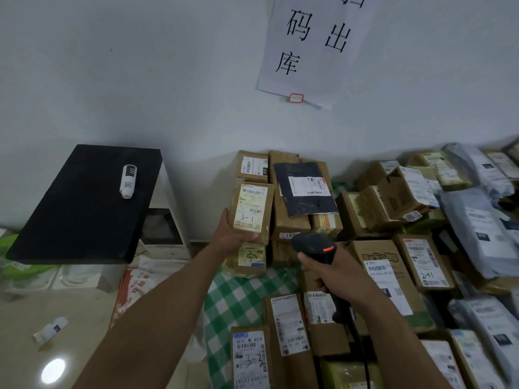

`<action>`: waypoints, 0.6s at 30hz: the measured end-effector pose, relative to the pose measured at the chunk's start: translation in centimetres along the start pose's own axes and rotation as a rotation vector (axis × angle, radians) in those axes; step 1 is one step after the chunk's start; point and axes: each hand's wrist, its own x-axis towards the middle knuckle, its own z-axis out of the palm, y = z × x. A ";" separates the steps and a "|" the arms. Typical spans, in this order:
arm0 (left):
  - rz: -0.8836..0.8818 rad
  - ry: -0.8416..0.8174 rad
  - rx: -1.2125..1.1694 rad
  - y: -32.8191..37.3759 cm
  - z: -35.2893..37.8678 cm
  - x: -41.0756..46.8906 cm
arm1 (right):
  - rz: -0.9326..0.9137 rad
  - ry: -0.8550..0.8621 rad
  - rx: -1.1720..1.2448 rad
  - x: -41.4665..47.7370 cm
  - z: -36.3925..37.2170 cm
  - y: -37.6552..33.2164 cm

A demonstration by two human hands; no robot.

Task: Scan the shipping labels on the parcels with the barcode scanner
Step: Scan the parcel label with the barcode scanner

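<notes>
My left hand (pixel 231 236) holds up a small brown parcel (pixel 250 210) by its lower end, thumb across the front; its yellowish shipping label (pixel 250 207), marked "3-1", faces me. My right hand (pixel 334 272) grips the handle of a black barcode scanner (pixel 314 244) with an orange strip. The scanner's head sits just right of and below the held parcel, pointing up and left. Its cable (pixel 361 341) runs down past my forearm. Another taped parcel (pixel 248 259) lies right under the left hand.
Several labelled cardboard boxes (pixel 387 276) and grey mailer bags (pixel 483 226) crowd the green-checked cloth (pixel 238 299) at right. A black board (pixel 81 203) carrying a small white tube parcel (pixel 128 177) rests on a white appliance (pixel 164 231) at left. Wall paper sign (pixel 311 46) hangs above.
</notes>
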 end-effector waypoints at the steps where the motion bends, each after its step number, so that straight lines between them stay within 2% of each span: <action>1: 0.034 -0.010 -0.014 -0.3 0.0 -0.5 | 0.000 0.002 -0.005 -0.1 0.0 0.0; 6: 0.171 0.036 -0.018 -1.3 0.1 -3.7 | -0.022 0.005 -0.016 -1.2 0.1 0.3; 10: 0.181 0.077 -0.102 -0.1 0.7 -7.3 | -0.078 0.036 0.041 -2.9 0.3 0.0; 18: 0.235 -0.046 -0.157 1.4 4.9 -16.1 | -0.201 0.225 0.160 -6.6 1.0 0.2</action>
